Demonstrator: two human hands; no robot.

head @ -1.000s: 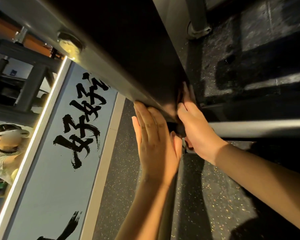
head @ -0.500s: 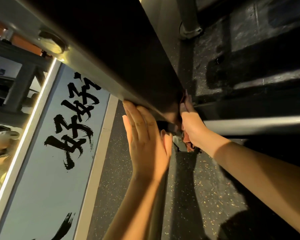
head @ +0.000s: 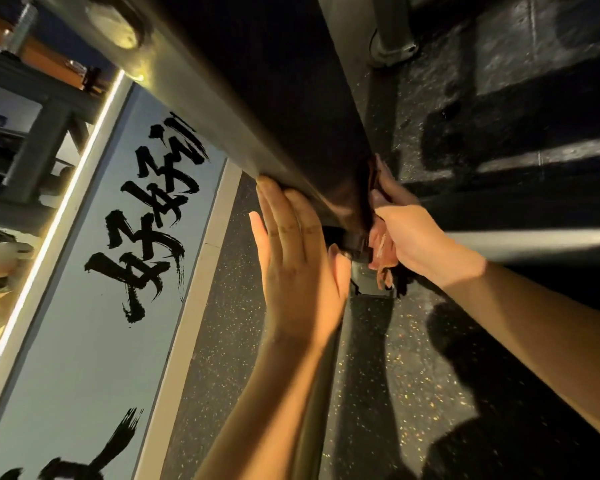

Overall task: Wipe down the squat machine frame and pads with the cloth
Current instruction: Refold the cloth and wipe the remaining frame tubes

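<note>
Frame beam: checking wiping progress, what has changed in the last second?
Hardly anything: a bit more of the pink cloth shows under the right hand. That hand stays at the lower end of the frame beam; the left hand stays flat against it.

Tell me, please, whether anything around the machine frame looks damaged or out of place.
Nothing stands out. The left hand lies flat against the frame beam, the right hand presses a pinkish cloth at its end; no damage or spills visible.
</note>
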